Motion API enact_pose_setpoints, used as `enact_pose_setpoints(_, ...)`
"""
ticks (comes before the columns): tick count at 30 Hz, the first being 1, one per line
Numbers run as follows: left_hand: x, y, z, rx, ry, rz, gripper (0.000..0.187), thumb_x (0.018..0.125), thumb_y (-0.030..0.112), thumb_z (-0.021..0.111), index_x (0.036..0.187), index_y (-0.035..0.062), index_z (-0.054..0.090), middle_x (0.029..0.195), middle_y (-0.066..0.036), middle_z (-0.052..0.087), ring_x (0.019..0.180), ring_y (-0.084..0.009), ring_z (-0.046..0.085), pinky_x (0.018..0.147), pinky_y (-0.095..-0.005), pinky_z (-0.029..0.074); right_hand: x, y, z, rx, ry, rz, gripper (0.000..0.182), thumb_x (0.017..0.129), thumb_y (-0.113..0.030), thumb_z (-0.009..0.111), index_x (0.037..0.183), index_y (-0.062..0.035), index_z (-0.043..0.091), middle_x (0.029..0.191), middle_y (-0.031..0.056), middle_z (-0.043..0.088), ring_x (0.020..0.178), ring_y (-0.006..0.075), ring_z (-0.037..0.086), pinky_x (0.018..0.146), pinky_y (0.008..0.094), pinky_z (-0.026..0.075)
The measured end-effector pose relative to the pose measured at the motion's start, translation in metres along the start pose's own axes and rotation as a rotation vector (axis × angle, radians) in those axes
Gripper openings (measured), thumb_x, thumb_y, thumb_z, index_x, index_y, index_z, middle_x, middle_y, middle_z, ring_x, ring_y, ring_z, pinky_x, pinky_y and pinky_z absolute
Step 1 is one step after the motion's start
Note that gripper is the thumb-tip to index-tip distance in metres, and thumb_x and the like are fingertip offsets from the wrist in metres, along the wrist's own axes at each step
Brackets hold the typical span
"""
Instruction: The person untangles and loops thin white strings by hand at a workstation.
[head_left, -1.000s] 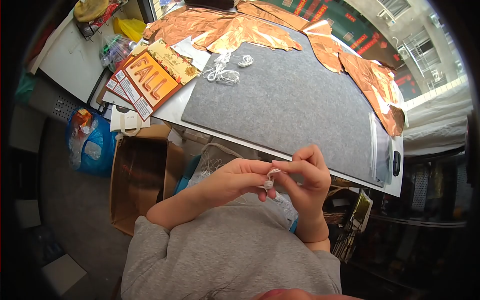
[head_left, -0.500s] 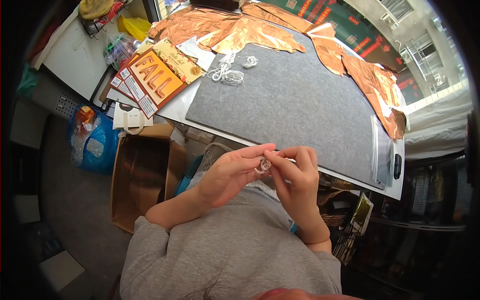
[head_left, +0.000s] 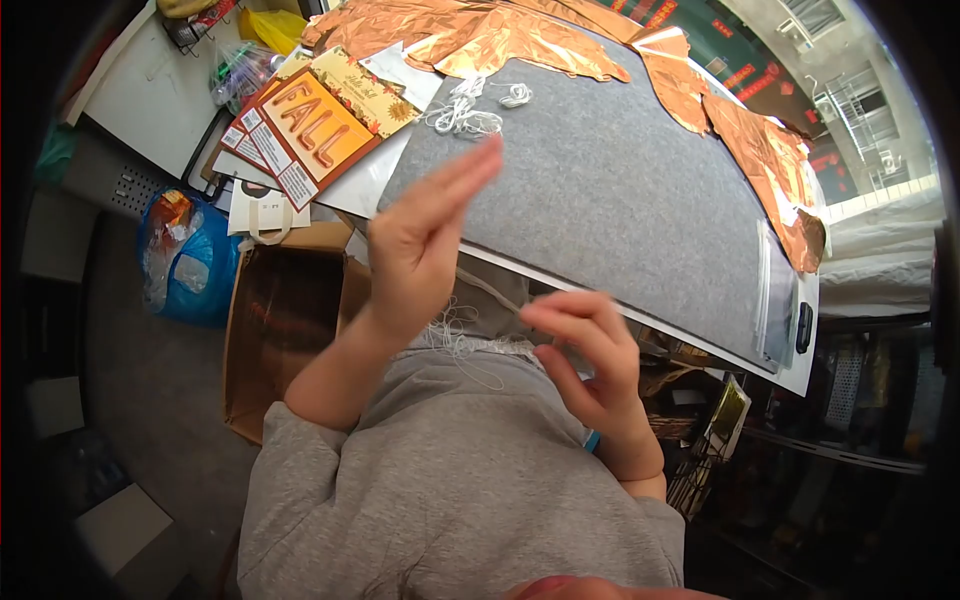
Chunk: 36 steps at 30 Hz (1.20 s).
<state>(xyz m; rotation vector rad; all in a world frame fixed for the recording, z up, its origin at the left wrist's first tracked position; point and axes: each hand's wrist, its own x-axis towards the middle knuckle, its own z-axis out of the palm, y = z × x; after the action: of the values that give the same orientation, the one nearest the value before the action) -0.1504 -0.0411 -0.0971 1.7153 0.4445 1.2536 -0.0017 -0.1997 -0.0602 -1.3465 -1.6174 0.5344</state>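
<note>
My left hand (head_left: 415,235) is raised in front of the grey mat's (head_left: 600,200) near left edge, its fingers long and pressed together, blurred at the tips. Whatever it holds, if anything, is hidden. The fingertips point at a bundle of white string (head_left: 464,112) on the mat, and a small string coil (head_left: 516,95) lies to its right. My right hand (head_left: 592,355) hangs over the lap near the table edge, thumb and fingers apart, nothing visible between them. Loose white string (head_left: 462,340) lies in a tangle on the lap between the hands.
Copper foil balloons (head_left: 520,45) line the mat's far and right sides. FALL packets (head_left: 320,135) lie at the table's left. Below stand an open cardboard box (head_left: 285,330) and a blue bag (head_left: 200,270). Clear plastic sleeves (head_left: 775,300) lie at the mat's right edge.
My hands were together around a small white coil. They have parted: the left moved up towards the string bundle, the right stayed low and its fingers opened. The coil no longer shows between them.
</note>
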Motion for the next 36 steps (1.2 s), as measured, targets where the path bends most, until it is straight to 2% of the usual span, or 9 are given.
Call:
enact_pose_setpoints(3,0.023,-0.026,-0.022,0.640,-0.097,0.169,0.040,0.099,0.004,0.048,0.138,-0.0041,0.051,0.145,-0.020,0.049,0.137,-0.0334,0.045,0.113,-0.0465,0.035,-0.015,0.026,0.012,0.026,-0.340,0.223,0.024,0.086,0.002,0.068,0.109,-0.0034,0.070,0.090,0.0089,0.065,0.075,0.0176,0.061,0.062,0.0265,0.048)
enact_pose_setpoints(7,0.021,-0.030,-0.026,0.926,-0.310,0.074,0.047,0.100,0.016,0.049,0.143,-0.0018,0.045,0.152,-0.020,0.040,0.145,-0.0357,0.033,0.118,-0.0532,0.020,-0.031,0.095,0.063,-0.112,-0.195,0.279,0.019,0.090,-0.012,0.068,0.107,-0.0039,0.070,0.088,0.0105,0.064,0.071,0.0216,0.063,0.062,0.0331,0.050)
enact_pose_setpoints(11,0.022,-0.021,-0.027,0.849,-0.142,0.158,0.046,0.101,0.017,0.049,0.143,-0.0007,0.046,0.153,-0.018,0.040,0.144,-0.0357,0.035,0.119,-0.0534,0.017,-0.034,0.142,0.102,-0.217,-0.116,0.294,0.018,0.090,-0.015,0.067,0.106,-0.0045,0.069,0.095,0.0110,0.062,0.075,0.0256,0.065,0.066,0.0370,0.051)
enact_pose_setpoints(17,-0.012,-0.023,-0.045,0.266,0.382,0.456,0.039,0.098,0.014,0.049,0.133,-0.0043,0.048,0.134,-0.026,0.052,0.125,-0.0368,0.053,0.108,-0.0445,0.041,-0.030,0.137,0.095,-0.234,-0.236,0.215,0.010,0.088,-0.010,0.068,0.097,-0.0061,0.067,0.091,0.0091,0.062,0.078,0.0289,0.064,0.069,0.0366,0.051)
enact_pose_setpoints(19,-0.037,-0.035,-0.042,0.092,0.081,0.696,0.043,0.096,0.018,0.054,0.131,-0.0056,0.045,0.128,-0.026,0.054,0.116,-0.0325,0.057,0.103,-0.0410,0.044,-0.020,0.103,0.069,-0.097,-0.280,0.251,0.010,0.087,-0.008,0.068,0.097,-0.0051,0.067,0.087,0.0083,0.062,0.077,0.0252,0.064,0.067,0.0347,0.051)
enact_pose_setpoints(24,-0.078,-0.006,0.033,-0.046,-0.164,0.159,0.044,0.097,0.026,0.059,0.131,-0.0006,0.050,0.111,-0.016,0.062,0.083,-0.0216,0.064,0.071,-0.0316,0.052,-0.013,0.010,-0.005,0.273,-0.209,0.239,0.005,0.086,0.001,0.065,0.091,0.0000,0.065,0.077,0.0056,0.061,0.069,0.0145,0.061,0.060,0.0272,0.048)
enact_pose_setpoints(26,-0.079,-0.004,0.022,-0.456,-0.968,-0.559,0.029,0.099,0.021,0.057,0.124,0.0050,0.060,0.089,-0.006,0.066,0.068,-0.0119,0.059,0.061,-0.0272,0.047,-0.025,-0.012,-0.026,0.335,0.007,0.216,0.004,0.088,0.003,0.062,0.087,-0.0006,0.060,0.074,0.0046,0.058,0.061,0.0122,0.054,0.054,0.0243,0.043)
enact_pose_setpoints(31,-0.058,-0.009,0.008,-0.345,-0.789,-0.439,0.019,0.102,0.013,0.052,0.103,0.0042,0.068,0.069,0.003,0.052,0.060,-0.0044,0.042,0.055,-0.0219,0.036,-0.066,-0.013,-0.110,0.852,0.499,-0.137,0.012,0.100,-0.006,0.053,0.093,-0.0036,0.044,0.071,0.0005,0.037,0.055,0.0082,0.031,0.047,0.0213,0.029)
enact_pose_setpoints(36,-0.038,-0.009,-0.037,-0.240,-0.663,-0.554,0.020,0.102,0.013,0.051,0.091,0.0014,0.063,0.074,0.003,0.055,0.067,-0.0044,0.045,0.062,-0.0212,0.038,-0.137,-0.019,-0.208,0.604,1.168,-0.422,0.018,0.100,-0.004,0.053,0.083,-0.0048,0.046,0.070,0.0006,0.036,0.059,0.0107,0.031,0.052,0.0255,0.030)
